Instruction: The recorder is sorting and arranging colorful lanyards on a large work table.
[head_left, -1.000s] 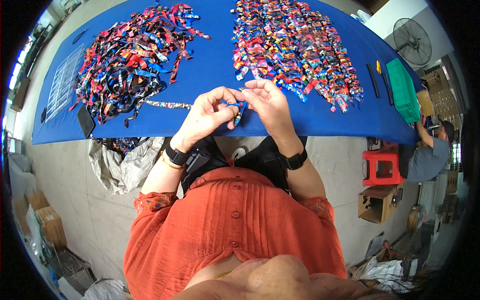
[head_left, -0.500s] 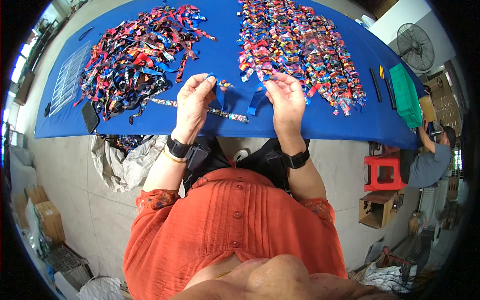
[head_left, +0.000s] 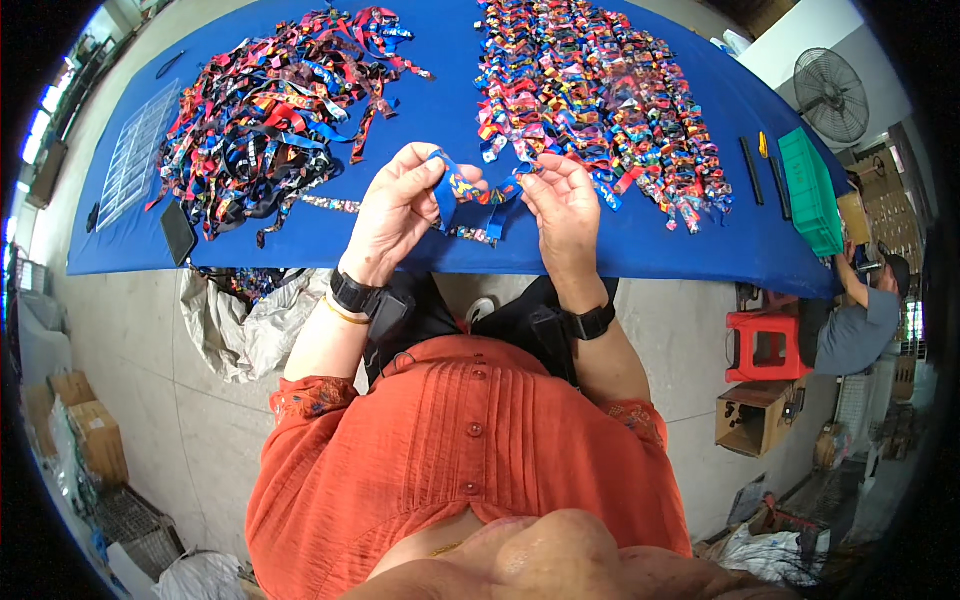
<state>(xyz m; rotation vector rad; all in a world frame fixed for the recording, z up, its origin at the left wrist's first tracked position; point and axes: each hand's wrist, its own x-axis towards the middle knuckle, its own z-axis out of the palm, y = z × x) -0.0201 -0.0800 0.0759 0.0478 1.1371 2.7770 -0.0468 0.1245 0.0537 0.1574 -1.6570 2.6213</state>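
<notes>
Item: patterned ribbon strip (head_left: 478, 192), blue with red and orange print. Held up off the blue surface (head_left: 640, 250) between both hands, sagging in a shallow loop. Half a second ago both hands lay flat, pressing a strip against the surface; now they are raised with the ribbon pinched at each end, so the work appears to have passed from flattening to folding or looping in the air.

Left hand (head_left: 400, 205): clenched on the ribbon's left end, thumb over fingers.
Right hand (head_left: 565, 195): fingertips grasping the right end.

Second strip (head_left: 400, 215): lies flat on the surface just beneath the hands.

Stock: loose ribbon pile (head_left: 270, 110), tangled, on the left; folded ribbon pieces (head_left: 600, 100), laid closely together, on the right.

Containers: green crate (head_left: 812, 190) at the surface's right end, contents not visible; open cardboard box (head_left: 755, 418) on the floor beside a red stool (head_left: 762, 343), contents unclear; pale sack (head_left: 245, 325) under the surface edge, ribbons apparently spilling at its top.
</notes>
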